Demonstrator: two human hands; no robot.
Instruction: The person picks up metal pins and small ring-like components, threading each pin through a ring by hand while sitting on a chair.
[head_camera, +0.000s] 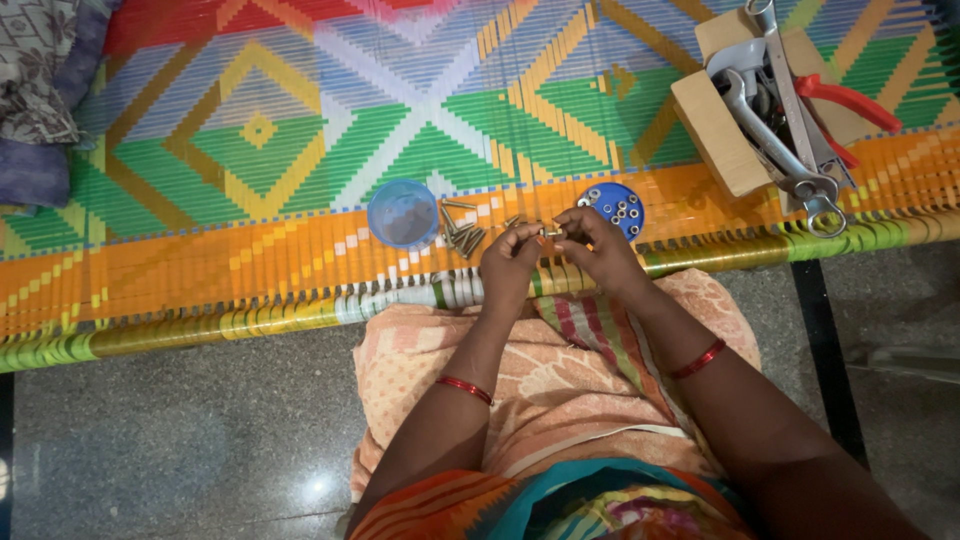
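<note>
Over the woven cot's edge (200, 290), her left hand (510, 265) and right hand (597, 250) pinch a small bolt (549, 233) between them, loose bolts (462, 232) and a blue lid of nuts (612, 208) just beyond.

Blue cup (403, 213), multicolour geometric mat (260, 130)
</note>
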